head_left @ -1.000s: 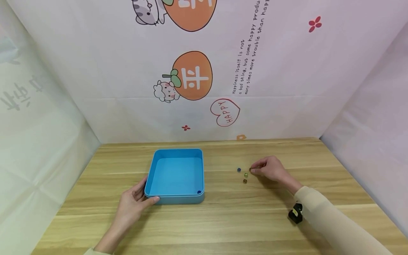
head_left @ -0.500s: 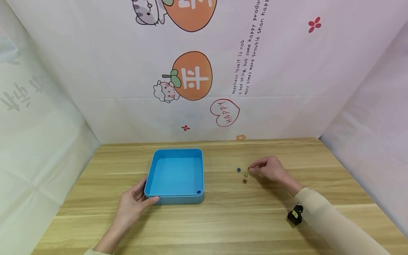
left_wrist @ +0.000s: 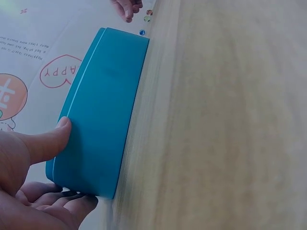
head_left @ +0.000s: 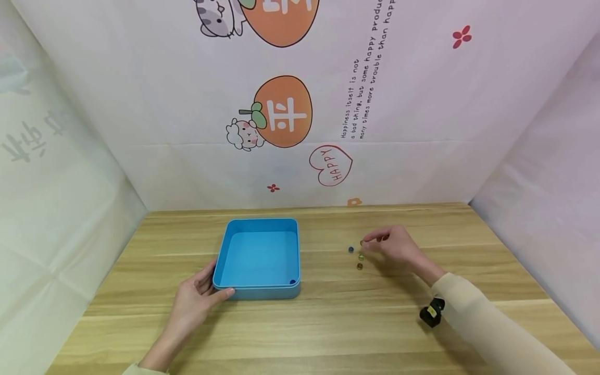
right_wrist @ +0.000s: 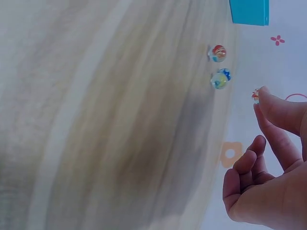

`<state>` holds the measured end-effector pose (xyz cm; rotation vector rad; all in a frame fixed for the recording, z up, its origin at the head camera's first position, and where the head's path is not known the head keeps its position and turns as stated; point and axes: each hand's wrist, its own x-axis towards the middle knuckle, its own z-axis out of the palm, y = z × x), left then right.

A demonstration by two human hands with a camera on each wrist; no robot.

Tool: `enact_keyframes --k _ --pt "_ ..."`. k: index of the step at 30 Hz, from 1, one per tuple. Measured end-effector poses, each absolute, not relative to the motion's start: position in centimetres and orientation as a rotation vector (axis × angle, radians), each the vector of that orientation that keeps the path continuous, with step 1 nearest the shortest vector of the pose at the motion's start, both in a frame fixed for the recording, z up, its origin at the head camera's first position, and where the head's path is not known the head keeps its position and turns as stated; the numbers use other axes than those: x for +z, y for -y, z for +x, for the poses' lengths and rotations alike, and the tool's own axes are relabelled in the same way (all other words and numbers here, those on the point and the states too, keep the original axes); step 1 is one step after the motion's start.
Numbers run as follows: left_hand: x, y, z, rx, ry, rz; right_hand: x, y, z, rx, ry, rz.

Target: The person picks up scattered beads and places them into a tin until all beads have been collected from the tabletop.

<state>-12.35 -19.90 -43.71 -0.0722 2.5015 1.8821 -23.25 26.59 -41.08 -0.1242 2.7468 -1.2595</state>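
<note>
My left hand (head_left: 194,299) grips the near left corner of a blue box (head_left: 262,292), its thumb on the near wall and its fingers round the left side. The box is square, shallow and without a lid. Inside, a dark blue marble (head_left: 292,282) lies in the near right corner. Between thumb and index finger, my right hand (head_left: 396,244) pinches a clear glass marble with red-orange inside (right_wrist: 255,95), just off the table. Below and left of these fingertips lie a blue marble (head_left: 351,250), a greenish marble (head_left: 361,257) and a reddish-brown marble (head_left: 359,266).
The wooden table (head_left: 328,333) reaches back to a white printed cloth (head_left: 412,156). More white cloth hangs along both sides. A small black device (head_left: 431,313) is at the right wrist, by the beige sleeve (head_left: 487,323).
The right hand has raised the pinched marble off the table and shifted slightly left and away. My left hand and the box have kept their place.
</note>
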Motion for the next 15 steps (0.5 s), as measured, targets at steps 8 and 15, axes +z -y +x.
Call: enact_keyframes --k 8,15 --pt "-43.7 19.9 -12.4 1.882 -2.499 -0.070 -40.2 -25.7 -23.7 -1.250 -2.758 -0.142" --pt "-43.6 19.8 -12.3 1.878 -2.510 -0.067 -39.4 -24.8 -24.0 -1.311 -2.736 -0.167"
